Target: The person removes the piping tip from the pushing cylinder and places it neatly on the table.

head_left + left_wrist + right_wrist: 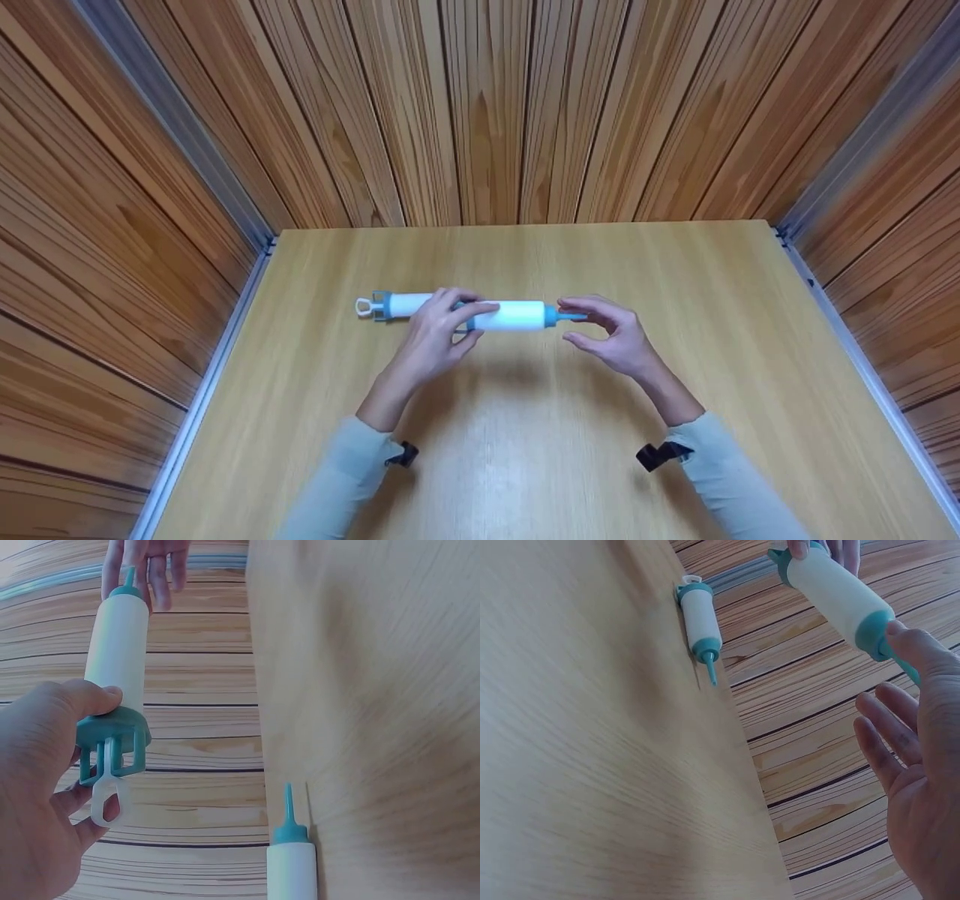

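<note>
A syringe with a white barrel (pixel 516 316), a teal collar and a teal nozzle is raised above the table, lying level with its nozzle to the right. My left hand (pixel 433 334) grips it at the collar end, thumb along the barrel; its white pull ring (pixel 110 802) shows beneath. Around the nozzle (pixel 904 669) my right hand (pixel 621 339) is spread, thumb right at the nozzle and other fingers apart. A second syringe (pixel 409 304) of the same look lies on the table behind my left hand, which partly hides it.
The light wood tabletop (pixel 487 457) meets an upright plank wall (pixel 487 112) at the back. Plank panels with grey metal rails (pixel 202 420) stand on both sides. A black strap mount (pixel 664 454) sits on each wrist.
</note>
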Demonstrator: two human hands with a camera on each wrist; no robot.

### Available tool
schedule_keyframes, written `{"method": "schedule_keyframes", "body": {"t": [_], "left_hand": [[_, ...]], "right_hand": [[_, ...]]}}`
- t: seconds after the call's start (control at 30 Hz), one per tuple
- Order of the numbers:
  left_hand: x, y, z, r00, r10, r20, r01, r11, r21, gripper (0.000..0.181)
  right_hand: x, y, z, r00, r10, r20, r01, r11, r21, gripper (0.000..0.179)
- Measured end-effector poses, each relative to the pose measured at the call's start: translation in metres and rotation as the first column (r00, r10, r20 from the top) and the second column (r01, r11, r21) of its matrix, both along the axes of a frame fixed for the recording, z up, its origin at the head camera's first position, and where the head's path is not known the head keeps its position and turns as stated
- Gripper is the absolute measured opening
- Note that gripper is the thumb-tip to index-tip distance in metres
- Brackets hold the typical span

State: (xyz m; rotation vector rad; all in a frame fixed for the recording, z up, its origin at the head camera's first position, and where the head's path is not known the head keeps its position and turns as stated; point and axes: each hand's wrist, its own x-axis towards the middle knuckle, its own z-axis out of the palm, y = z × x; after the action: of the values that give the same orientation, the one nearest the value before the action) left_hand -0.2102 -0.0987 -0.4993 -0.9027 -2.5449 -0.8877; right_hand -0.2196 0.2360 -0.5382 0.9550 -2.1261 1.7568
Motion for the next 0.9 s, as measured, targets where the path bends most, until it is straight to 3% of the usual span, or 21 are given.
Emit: {"method": "schedule_keyframes", "body": {"t": [0.57,0.9], "left_hand": [[0.012,0.009,0.003,0.993,-0.039,-0.115,0.031,0.997,-0.066,0.045],[0.01,0.005,0.001,0.989,-0.08,-0.127,0.07,0.994,-0.079,0.045]], "right_hand": [[0.013,-0.008,0.002,1.0,-0.006,-0.011,0.006,1.0,0.011,0.044],[0.017,-0.011,0.002,0.999,-0.043,0.001,0.043,0.999,-0.009,0.04]]}}
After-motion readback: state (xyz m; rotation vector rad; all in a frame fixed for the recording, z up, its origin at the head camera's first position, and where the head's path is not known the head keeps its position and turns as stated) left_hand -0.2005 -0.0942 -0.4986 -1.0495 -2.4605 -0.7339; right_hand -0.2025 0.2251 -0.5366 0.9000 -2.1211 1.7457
